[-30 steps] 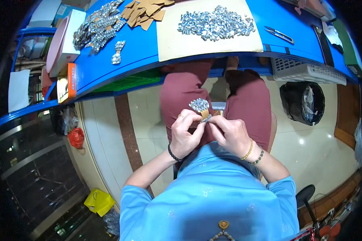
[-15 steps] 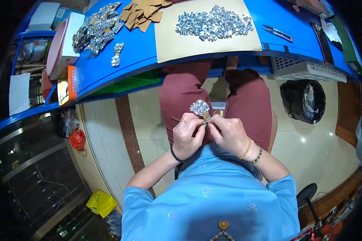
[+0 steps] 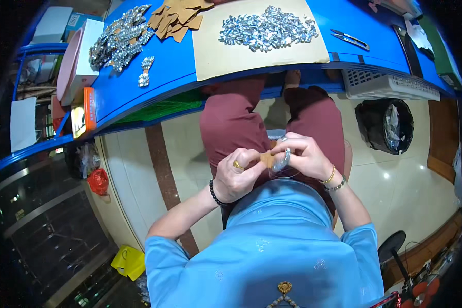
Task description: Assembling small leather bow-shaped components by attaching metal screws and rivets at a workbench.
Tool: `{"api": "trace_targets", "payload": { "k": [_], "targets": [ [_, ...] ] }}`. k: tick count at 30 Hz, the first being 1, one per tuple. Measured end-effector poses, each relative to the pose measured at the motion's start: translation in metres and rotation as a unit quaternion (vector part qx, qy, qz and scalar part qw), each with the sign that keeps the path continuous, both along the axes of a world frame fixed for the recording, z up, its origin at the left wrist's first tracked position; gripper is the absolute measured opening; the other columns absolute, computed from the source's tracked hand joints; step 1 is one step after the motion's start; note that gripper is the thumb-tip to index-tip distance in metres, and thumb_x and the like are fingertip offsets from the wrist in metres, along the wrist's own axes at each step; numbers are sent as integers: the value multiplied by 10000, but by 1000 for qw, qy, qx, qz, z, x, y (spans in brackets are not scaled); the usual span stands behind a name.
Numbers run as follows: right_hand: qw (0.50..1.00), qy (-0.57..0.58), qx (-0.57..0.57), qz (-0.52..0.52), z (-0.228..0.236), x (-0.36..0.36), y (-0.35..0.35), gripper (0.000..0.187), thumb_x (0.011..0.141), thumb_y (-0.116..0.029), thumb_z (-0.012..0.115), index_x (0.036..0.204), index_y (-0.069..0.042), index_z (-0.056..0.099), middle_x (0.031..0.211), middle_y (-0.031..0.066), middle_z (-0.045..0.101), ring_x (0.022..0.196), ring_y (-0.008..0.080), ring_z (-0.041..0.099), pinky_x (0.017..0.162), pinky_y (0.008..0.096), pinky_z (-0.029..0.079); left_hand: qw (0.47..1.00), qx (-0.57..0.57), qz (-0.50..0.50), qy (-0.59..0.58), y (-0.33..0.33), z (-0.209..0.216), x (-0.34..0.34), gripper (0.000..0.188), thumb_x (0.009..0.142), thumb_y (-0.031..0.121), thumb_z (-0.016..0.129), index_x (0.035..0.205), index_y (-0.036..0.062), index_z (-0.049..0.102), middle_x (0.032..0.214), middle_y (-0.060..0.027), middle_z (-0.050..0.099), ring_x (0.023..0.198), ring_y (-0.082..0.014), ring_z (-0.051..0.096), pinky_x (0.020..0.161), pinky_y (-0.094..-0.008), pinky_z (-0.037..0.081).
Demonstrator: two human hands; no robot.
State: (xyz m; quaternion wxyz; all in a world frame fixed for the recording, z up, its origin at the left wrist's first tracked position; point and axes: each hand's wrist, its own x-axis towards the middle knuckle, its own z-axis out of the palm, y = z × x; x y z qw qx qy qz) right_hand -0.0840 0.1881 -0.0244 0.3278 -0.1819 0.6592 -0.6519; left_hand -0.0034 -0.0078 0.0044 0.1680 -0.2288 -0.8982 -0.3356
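Above my lap, both hands hold a small tan piece studded with silver rhinestones [image 3: 281, 163], its tan backing showing between them. My left hand [image 3: 236, 173] pinches one end between thumb and fingers. At the other end, beside the shiny stones, my right hand [image 3: 308, 158] has its fingers closed on the piece. A thin loop of what looks like thread hangs below the right fingers. On the blue table ahead lies a bow-shaped studded piece [image 3: 146, 71]. A pile of loose silver rhinestones [image 3: 268, 29] rests on a cream board [image 3: 210, 64].
At the table's left are a heap of studded pieces [image 3: 119, 40] and a stack of tan cutouts [image 3: 177, 18]. Thread snips [image 3: 350, 39] and a dark phone-like slab [image 3: 407, 50] lie right. Below stand a white basket [image 3: 390, 86] and a black-lined bin [image 3: 385, 127].
The studded piece has been turned over, its stones now toward my right hand and its tan backing in view. My right hand has moved slightly right and up.
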Motion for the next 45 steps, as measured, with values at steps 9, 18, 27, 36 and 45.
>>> {"api": "trace_targets", "payload": {
  "k": [9, 18, 27, 36, 45],
  "targets": [
    [989, 122, -1, 87, 8, 4, -13, 89, 797, -111, 641, 839, -33, 645, 752, 31, 559, 672, 92, 521, 577, 237, 418, 1000, -2, -4, 6, -2, -2, -1, 245, 584, -34, 683, 814, 19, 617, 805, -78, 549, 654, -223, 564, 535, -304, 467],
    [964, -216, -117, -97, -15, 4, -21, 113, 887, -178, 553, 855, -71, 540, 760, 30, 570, 526, 54, 456, 479, 192, 383, 989, 67, -29, -126, 4, 2, 4, 165, 655, -19, 672, 794, 16, 589, 796, -94, 575, 658, -217, 575, 540, -295, 467],
    [924, -242, -157, -253, -16, -35, 32, 156, 898, -211, 540, 806, -89, 508, 635, -12, 488, 440, 33, 380, 444, 184, 372, 959, 102, -63, -256, -11, 0, 4, 175, 674, -36, 638, 829, 3, 569, 770, -108, 584, 669, -239, 584, 564, -311, 470],
    [992, -58, 7, -108, 8, -18, 20, 86, 888, -135, 527, 874, -54, 551, 651, -18, 552, 508, 34, 484, 455, 183, 390, 986, 19, -85, -139, 0, 4, 5, 215, 648, -47, 650, 832, -3, 550, 830, -122, 588, 718, -258, 606, 584, -300, 497],
    [955, 261, 89, 113, 23, 25, 3, 92, 786, -103, 588, 868, -61, 586, 617, 129, 570, 570, 276, 597, 486, 360, 472, 997, 33, -46, -46, -6, -10, 16, 270, 639, -65, 675, 862, 0, 538, 911, -149, 597, 750, -268, 621, 591, -310, 520]
  ]
}}
